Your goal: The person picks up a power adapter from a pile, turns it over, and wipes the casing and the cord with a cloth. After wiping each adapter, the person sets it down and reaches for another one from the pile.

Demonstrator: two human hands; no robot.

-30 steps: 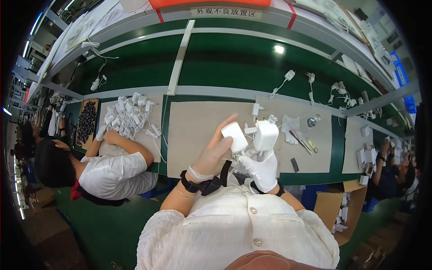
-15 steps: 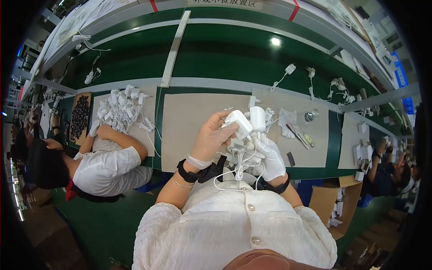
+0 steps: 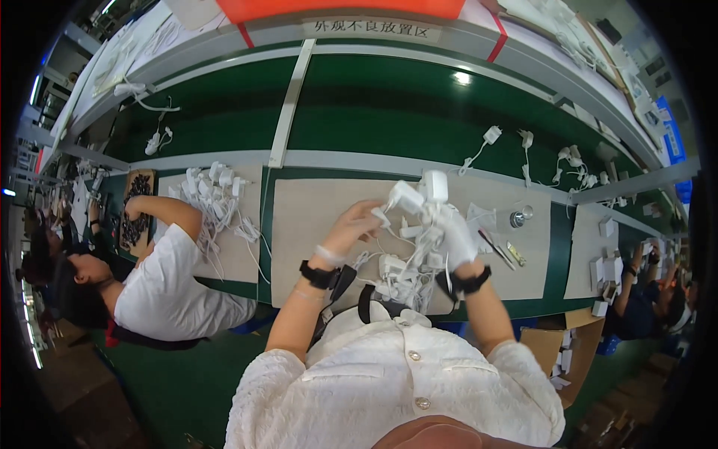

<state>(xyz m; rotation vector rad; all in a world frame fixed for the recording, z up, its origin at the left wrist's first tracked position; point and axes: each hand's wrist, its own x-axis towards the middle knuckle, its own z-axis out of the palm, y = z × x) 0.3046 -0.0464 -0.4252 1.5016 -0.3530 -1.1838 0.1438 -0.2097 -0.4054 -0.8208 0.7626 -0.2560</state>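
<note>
My right hand (image 3: 458, 238), in a white glove, grips a bunch of white power adapters. One adapter (image 3: 434, 186) stands up above its fingers, and another adapter (image 3: 406, 197) leans left beside it. Left of them is my left hand (image 3: 354, 227), with a pale covering at the wrist. Its fingers are curled, their tips at a small white cable end (image 3: 381, 218) just below the leaning adapter. White cables hang from the bunch. Under and between my hands lies a pile of adapters and coiled cables (image 3: 396, 277), partly hidden by the bunch.
On the beige mat (image 3: 314, 217) to the right lie a white glove (image 3: 481, 218), a small metal-topped jar (image 3: 517, 218) and a pen-like tool (image 3: 495, 248). A co-worker (image 3: 176, 262) sits at left by an adapter heap (image 3: 217, 198). A cardboard box (image 3: 580, 359) stands at right below the table.
My left hand has let go of the adapter body and drawn slightly left and down. That adapter now leans in the bunch at my right hand. The co-worker's arm reaches to the tray of dark parts.
</note>
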